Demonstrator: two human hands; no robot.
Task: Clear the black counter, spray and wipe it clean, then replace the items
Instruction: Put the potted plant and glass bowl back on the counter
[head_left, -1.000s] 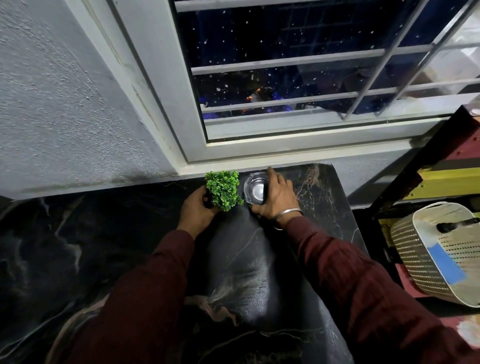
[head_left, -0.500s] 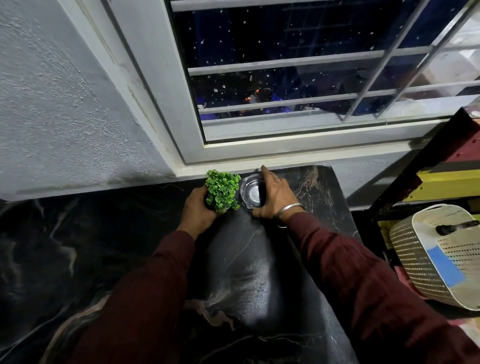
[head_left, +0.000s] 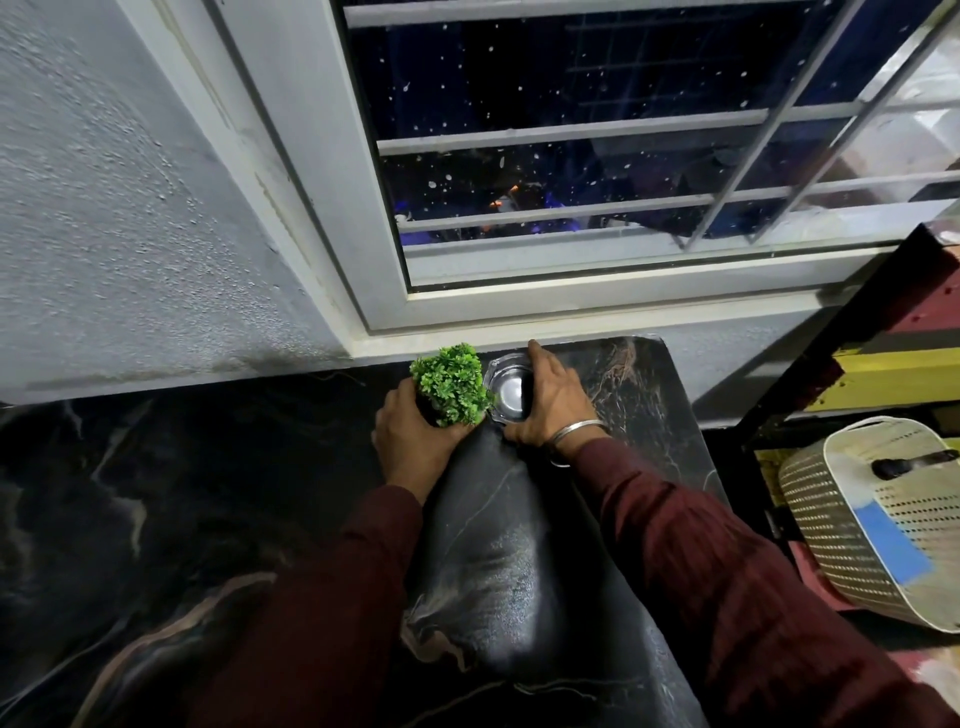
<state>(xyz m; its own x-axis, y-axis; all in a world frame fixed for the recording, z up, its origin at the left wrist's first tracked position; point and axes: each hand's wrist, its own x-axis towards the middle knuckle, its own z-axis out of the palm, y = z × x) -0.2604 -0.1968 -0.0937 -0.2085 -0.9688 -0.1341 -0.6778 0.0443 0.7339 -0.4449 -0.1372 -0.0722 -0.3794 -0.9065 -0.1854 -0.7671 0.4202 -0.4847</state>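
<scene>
A small green artificial plant (head_left: 451, 385) stands at the back of the black marble counter (head_left: 208, 493), close under the window sill. My left hand (head_left: 410, 441) grips its dark pot from the left side; the pot itself is mostly hidden by my fingers. Right beside the plant sits a clear glass ashtray (head_left: 506, 387). My right hand (head_left: 553, 397) is wrapped round the ashtray's right edge, fingers over the far rim, thumb at the near rim. Both objects touch the counter as far as I can tell.
A white-framed window with bars (head_left: 597, 208) rises just behind the counter. The counter's right edge drops off beside a black and yellow shelf (head_left: 883, 374). A cream perforated basket (head_left: 878, 514) holding a blue item sits low on the right.
Both hands have shifted the plant and ashtray a little farther back toward the window sill. The grips on both look the same.
</scene>
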